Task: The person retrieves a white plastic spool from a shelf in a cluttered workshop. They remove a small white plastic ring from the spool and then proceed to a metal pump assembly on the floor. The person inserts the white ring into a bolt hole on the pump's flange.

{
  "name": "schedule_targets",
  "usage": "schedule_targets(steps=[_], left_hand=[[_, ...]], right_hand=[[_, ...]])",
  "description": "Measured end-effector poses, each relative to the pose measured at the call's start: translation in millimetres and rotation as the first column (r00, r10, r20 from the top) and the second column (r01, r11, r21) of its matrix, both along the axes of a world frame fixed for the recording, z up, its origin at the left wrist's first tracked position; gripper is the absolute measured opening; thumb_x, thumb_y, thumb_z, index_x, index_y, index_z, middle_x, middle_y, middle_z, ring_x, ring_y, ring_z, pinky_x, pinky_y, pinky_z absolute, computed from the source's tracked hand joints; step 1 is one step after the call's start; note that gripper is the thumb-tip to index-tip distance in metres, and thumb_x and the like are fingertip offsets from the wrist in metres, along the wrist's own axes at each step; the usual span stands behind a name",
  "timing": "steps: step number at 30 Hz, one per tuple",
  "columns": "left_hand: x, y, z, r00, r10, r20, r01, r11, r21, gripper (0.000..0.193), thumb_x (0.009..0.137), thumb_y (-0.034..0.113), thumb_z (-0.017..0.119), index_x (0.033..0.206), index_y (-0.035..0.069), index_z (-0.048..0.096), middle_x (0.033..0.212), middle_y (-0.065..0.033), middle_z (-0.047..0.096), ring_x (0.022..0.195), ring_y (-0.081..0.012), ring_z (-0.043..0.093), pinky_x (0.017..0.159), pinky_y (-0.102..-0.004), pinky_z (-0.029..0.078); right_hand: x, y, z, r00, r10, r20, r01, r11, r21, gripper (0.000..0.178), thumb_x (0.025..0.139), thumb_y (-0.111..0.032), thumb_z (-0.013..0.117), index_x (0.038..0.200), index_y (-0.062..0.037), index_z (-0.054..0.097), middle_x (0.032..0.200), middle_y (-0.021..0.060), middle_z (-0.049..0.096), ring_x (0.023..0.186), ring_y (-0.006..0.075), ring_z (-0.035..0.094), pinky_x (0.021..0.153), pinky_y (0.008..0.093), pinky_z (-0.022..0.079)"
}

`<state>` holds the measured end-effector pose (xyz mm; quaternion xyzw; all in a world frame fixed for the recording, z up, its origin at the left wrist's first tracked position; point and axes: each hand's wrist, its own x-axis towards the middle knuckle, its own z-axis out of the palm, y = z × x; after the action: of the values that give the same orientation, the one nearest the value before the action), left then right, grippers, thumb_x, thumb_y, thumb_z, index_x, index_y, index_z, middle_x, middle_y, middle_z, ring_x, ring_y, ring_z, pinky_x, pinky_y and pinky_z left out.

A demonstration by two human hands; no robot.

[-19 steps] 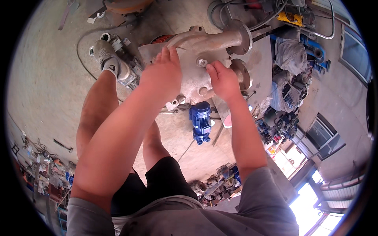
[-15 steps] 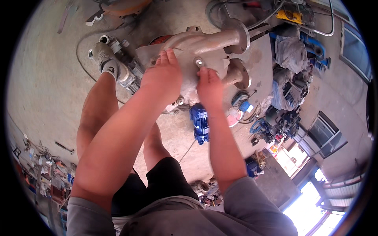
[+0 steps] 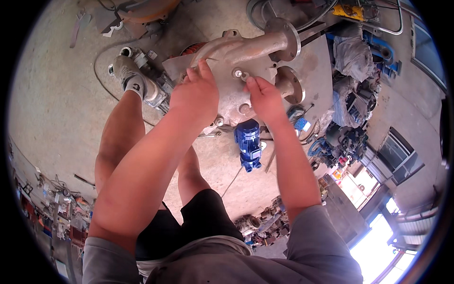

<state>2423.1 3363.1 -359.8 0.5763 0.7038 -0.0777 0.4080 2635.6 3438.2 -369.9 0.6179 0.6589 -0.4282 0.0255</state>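
A large grey-beige pump casing (image 3: 227, 52) with two flanged pipe ends fills the space in front of me. My left hand (image 3: 195, 92) lies on the left of the casing, fingers stretched out and nothing visible in them. My right hand (image 3: 266, 97) is closed, thumb and forefinger pinching what looks like a small wrench (image 3: 245, 76). Its shiny end meets a bolt (image 3: 238, 73) in the middle of the casing; the rest of it is hidden in my fingers. A round boss (image 3: 244, 109) and another bolt fitting (image 3: 219, 121) show lower on the casing.
A blue electric motor (image 3: 248, 142) stands on the floor near the casing. Beside my left foot lies a metal machine part (image 3: 150, 90). Plastic-wrapped parts (image 3: 352, 61) line the right side, with a cable (image 3: 97, 64) on the floor at left.
My right hand has swung right and slightly away from the bolt, uncovering the tool's end and the boss below. The left hand stays on the casing, its fingers a little more bent.
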Motion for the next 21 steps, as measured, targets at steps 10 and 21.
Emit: schedule_targets(steps=[10, 21], left_hand=[[-5.2, -3.8, -8.1, 0.998, -0.053, 0.023, 0.054, 0.998, -0.039, 0.086, 0.092, 0.022, 0.075, 0.152, -0.024, 0.033, 0.14, -0.0374, 0.061, 0.115, -0.0399, 0.074, 0.091, -0.0406, 0.064], [-11.4, -5.0, -5.7, 0.992, 0.029, 0.122, -0.021, 0.997, -0.07, 0.078, 0.088, 0.006, 0.065, 0.153, -0.024, 0.033, 0.149, -0.0429, 0.052, 0.122, -0.0443, 0.071, 0.096, -0.0451, 0.061]], right_hand=[[-7.4, 36.3, 5.6, 0.987, 0.151, 0.054, -0.135, 0.965, -0.227, 0.046, 0.109, -0.045, 0.06, 0.096, -0.0036, 0.075, 0.07, 0.0108, 0.067, 0.066, 0.0214, 0.067, 0.066, 0.038, 0.052], [-98.1, -69.0, -0.2, 0.303, -0.936, -0.178, 0.801, 0.351, -0.485, 0.042, 0.115, -0.04, 0.048, 0.111, -0.0021, 0.066, 0.071, 0.0006, 0.054, 0.054, 0.012, 0.046, 0.051, 0.0296, 0.038]])
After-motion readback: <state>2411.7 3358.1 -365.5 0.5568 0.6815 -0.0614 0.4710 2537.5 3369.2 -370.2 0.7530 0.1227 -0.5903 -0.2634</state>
